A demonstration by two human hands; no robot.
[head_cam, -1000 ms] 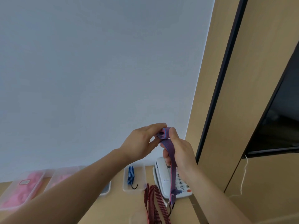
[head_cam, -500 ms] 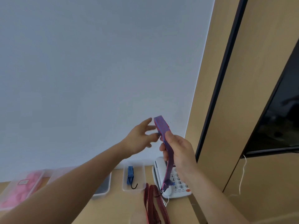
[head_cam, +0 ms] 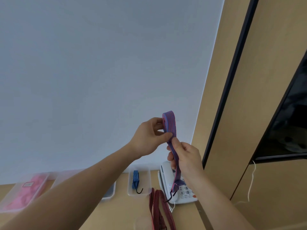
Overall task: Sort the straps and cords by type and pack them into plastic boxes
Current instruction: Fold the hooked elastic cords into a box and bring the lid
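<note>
A: Count?
B: Three plastic boxes [head_cam: 130, 185] on the bench [head_cam: 126, 211]; one holds a blue strap [head_cam: 135, 179]. One red strap [head_cam: 156, 206] lies loose by the telephone [head_cam: 164, 176].
A: Hands?
B: Left hand [head_cam: 147, 136], spread open a moment ago, now pinches the purple strap [head_cam: 169, 123] at its raised fold; right hand [head_cam: 186, 158] grips it lower, fingers curled round.

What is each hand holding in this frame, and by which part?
Both hold one purple striped strap: the left hand pinches its folded upper loop, the right hand grips it just below, with the hooked end hanging free.
</note>
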